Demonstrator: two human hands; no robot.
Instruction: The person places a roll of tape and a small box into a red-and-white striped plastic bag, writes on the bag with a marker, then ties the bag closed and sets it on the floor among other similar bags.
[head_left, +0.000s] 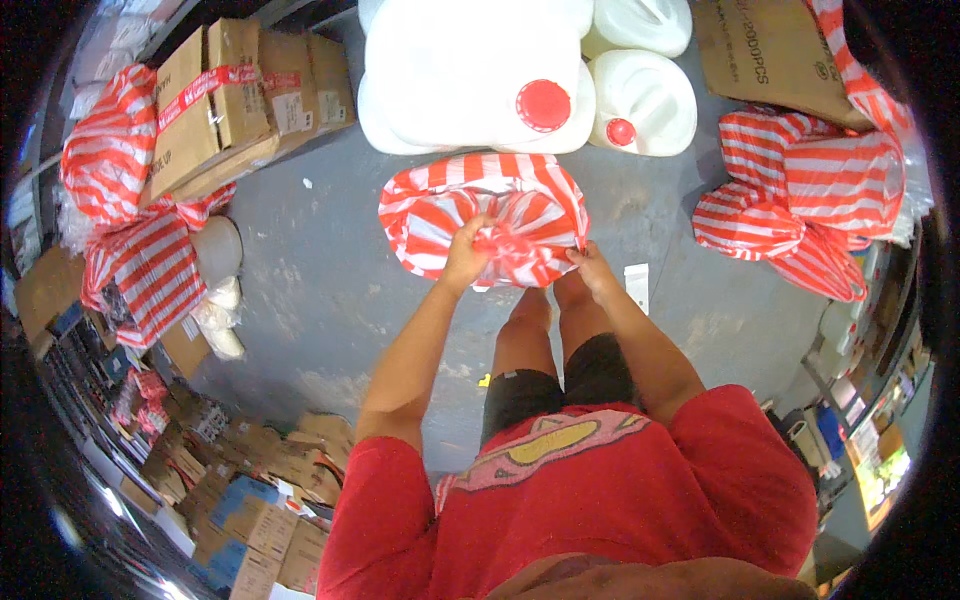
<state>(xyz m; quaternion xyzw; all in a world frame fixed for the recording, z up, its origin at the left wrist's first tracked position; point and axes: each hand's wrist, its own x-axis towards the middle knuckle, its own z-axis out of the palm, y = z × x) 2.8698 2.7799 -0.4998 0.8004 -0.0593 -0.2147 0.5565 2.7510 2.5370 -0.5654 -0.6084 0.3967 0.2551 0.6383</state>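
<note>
Between my hands is a red-and-white striped plastic bag (442, 180), rounded out by contents that are hidden. Its top is drawn together into a bunched, slightly blurred neck near the middle. My left hand (469, 251) grips the gathered plastic at this neck. At the bag's right edge, my right hand (592, 266) pinches the plastic between thumb and fingers. Just beyond the bag stands a large white plastic jerrycan (465, 75) with a red screw cap (543, 105).
Smaller jerrycans (652, 105) stand at the back right. Taped cardboard boxes (217, 105) and striped bags (142, 277) crowd the left. More filled striped bags (840, 184) lie at the right beside a carton (772, 60). A white flat piece (636, 287) lies on the grey floor (315, 247).
</note>
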